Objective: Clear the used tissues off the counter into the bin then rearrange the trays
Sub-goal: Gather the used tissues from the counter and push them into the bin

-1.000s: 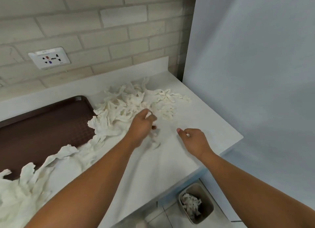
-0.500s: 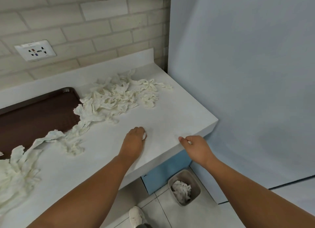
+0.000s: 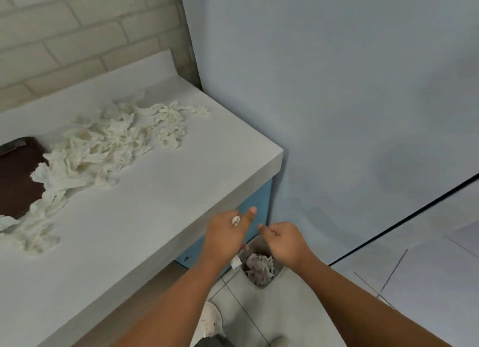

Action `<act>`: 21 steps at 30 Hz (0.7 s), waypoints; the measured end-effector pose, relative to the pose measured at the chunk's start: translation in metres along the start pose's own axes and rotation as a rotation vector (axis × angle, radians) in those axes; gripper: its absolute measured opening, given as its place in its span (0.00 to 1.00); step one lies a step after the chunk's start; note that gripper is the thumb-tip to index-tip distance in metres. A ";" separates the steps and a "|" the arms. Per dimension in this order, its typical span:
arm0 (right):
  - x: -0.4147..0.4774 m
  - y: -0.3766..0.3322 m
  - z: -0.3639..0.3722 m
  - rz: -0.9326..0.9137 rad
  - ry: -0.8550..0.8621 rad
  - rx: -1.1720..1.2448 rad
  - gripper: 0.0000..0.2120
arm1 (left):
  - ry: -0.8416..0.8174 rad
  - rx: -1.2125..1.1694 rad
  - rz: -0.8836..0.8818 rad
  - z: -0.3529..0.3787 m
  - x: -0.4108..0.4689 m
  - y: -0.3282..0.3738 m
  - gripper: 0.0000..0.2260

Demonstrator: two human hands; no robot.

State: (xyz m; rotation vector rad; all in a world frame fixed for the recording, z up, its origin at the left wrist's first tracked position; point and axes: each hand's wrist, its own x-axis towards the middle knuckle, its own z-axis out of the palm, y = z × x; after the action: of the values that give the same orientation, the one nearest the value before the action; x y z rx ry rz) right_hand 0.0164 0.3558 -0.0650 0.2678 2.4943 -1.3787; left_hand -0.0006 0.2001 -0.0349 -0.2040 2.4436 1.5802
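Head view: this looks like the dumping step. Above the bin (image 3: 255,246), the left hand (image 3: 225,232) grips tissue scraps (image 3: 235,220). The right hand (image 3: 285,243) is curled; whether it holds anything, I cannot tell. The tissue pile (image 3: 111,144) lies on the counter (image 3: 168,191), up-left of the bin. Next, the fingers should release squarely over the bin.

**View:** head camera, wide-angle.
**Position:** above the right-hand corner of the tabletop (image 3: 160,196).
**Facing:** forward and steeply down, with the wall (image 3: 337,87) ahead and the floor (image 3: 427,269) at right.
**Range:** close. The left hand (image 3: 223,235) and right hand (image 3: 287,245) sit low centre, over the bin (image 3: 256,246). Used tissues (image 3: 108,144) fill the upper left.
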 end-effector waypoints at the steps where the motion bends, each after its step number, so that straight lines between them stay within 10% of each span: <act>1: -0.003 0.010 0.005 0.026 0.011 -0.021 0.28 | -0.033 -0.020 -0.033 0.010 -0.003 -0.010 0.29; 12: 0.020 0.148 0.050 0.375 0.077 -0.120 0.28 | -0.287 0.036 -0.356 0.092 0.039 -0.151 0.26; 21: 0.078 0.262 0.119 0.495 0.091 -0.079 0.27 | -0.096 -0.098 -0.692 0.165 0.122 -0.286 0.28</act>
State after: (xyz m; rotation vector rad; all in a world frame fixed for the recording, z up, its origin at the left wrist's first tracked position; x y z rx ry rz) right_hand 0.0372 0.3950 -0.3602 0.8786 2.3204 -1.0799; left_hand -0.0327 0.2335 -0.3840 -0.8594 1.9063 1.3388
